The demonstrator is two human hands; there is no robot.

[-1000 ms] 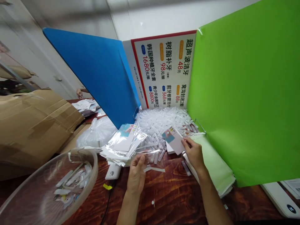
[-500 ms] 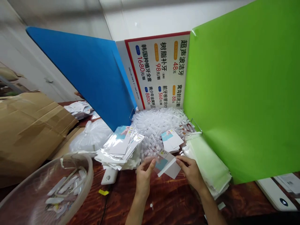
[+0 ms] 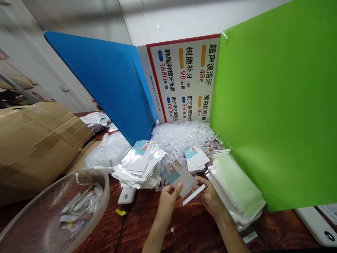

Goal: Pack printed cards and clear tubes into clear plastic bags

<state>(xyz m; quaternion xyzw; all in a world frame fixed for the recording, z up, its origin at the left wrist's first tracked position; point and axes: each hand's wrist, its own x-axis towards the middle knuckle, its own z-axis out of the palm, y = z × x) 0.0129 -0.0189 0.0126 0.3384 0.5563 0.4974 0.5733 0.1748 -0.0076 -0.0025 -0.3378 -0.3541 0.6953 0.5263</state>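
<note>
My left hand (image 3: pixel 170 198) pinches a printed card in a clear bag (image 3: pixel 181 177), its thumb lying on the front. The card is white with a blue picture and yellow marks at its top. My right hand (image 3: pixel 210 196) is closed at the bag's lower right corner, with a narrow white strip (image 3: pixel 194 195) sticking out from its fingers; whether it grips the bag too is hard to tell. Just beyond lie a few loose cards (image 3: pixel 196 159). Left of my hands is a pile of bagged cards (image 3: pixel 139 163). A stack of clear bags (image 3: pixel 238 186) with a pale green tint lies to the right.
Many small clear-white pieces (image 3: pixel 181 135) are heaped at the back before a printed sign (image 3: pixel 185 80). Blue (image 3: pixel 102 80) and green (image 3: pixel 273 105) boards flank it. At left stand a clear bin (image 3: pixel 102 207) holding scraps and a cardboard box (image 3: pixel 42 140). A white device (image 3: pixel 313 225) lies right.
The white strip, earlier lying across the bagged card, now sticks out separately by my right hand. The bagged card has turned more upright in my left hand. The view has shifted slightly.
</note>
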